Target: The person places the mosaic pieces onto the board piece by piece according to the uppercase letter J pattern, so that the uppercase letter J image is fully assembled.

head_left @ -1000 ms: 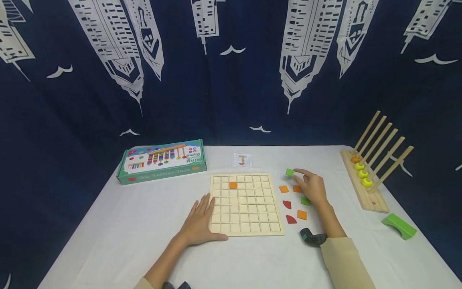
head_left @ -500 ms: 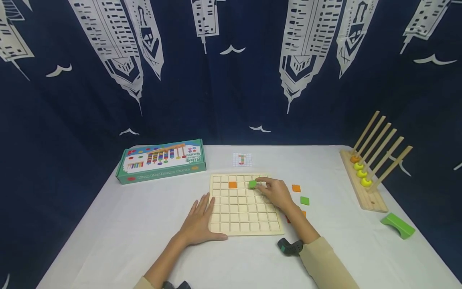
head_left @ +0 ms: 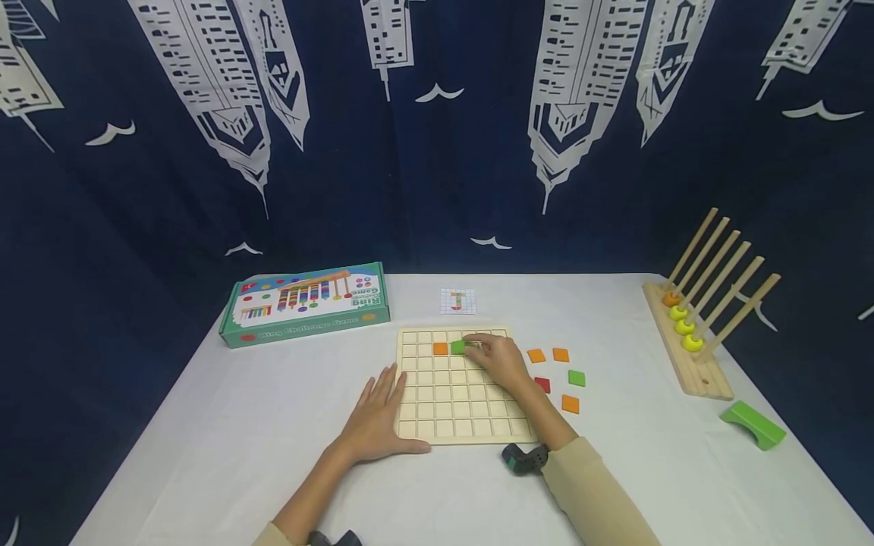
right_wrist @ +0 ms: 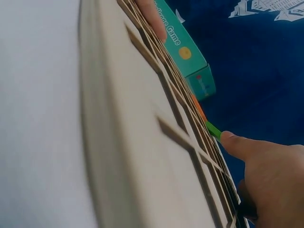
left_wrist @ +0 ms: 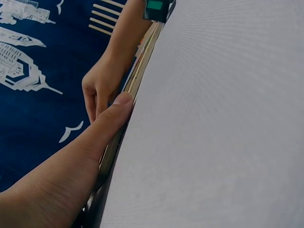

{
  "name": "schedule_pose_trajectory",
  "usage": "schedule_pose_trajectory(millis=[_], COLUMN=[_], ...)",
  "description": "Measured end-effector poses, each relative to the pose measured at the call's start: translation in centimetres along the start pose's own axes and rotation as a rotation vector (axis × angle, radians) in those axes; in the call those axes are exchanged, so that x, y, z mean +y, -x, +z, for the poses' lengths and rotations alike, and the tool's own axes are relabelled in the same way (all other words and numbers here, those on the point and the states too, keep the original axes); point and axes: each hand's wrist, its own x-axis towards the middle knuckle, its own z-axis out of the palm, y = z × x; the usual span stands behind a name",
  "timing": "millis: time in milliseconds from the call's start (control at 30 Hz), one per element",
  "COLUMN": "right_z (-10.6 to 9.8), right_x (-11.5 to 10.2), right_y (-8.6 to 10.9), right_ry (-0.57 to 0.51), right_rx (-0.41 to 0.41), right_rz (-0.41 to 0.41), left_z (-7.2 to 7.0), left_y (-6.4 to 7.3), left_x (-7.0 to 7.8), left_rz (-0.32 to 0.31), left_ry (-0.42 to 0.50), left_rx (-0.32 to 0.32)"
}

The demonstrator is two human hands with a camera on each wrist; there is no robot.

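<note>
A pale wooden grid board (head_left: 444, 413) lies on the white table. My right hand (head_left: 501, 362) pinches a green square tile (head_left: 457, 347) at the board's second row from the back. Directly left of that tile, an orange square tile (head_left: 440, 349) sits in a cell. In the right wrist view the thumb is right at the green tile's (right_wrist: 213, 130) edge, beside the orange tile (right_wrist: 199, 109). My left hand (head_left: 374, 421) rests with fingers spread along the board's left edge, its thumb at the near left corner. In the left wrist view that thumb (left_wrist: 122, 99) lies against the board's side.
Right of the board lie orange tiles (head_left: 570, 404), a green tile (head_left: 576, 378) and a partly covered red piece (head_left: 542, 384). A small pattern card (head_left: 458, 302) lies behind the board. A game box (head_left: 307, 303), a peg stand (head_left: 710, 385) and a green arch block (head_left: 754, 425) stand farther out.
My right hand has carried the green tile leftward from the table right of the board to beside the orange tile. The left hand stays at the board's left edge.
</note>
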Motion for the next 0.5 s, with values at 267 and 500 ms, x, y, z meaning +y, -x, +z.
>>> schedule_pose_trajectory(millis=[267, 500], right_z=[0.45, 0.08], right_x=[0.04, -0.05], right_y=[-0.33, -0.25], right_ry=[0.063, 0.07], right_rx=[-0.029, -0.061], right_rz=[0.01, 0.0], left_z=[0.18, 0.39], left_y=[-0.13, -0.13], left_x=[-0.23, -0.39], left_rz=[-0.007, -0.009], left_ry=[-0.014, -0.005], left_rx=[0.0, 0.004])
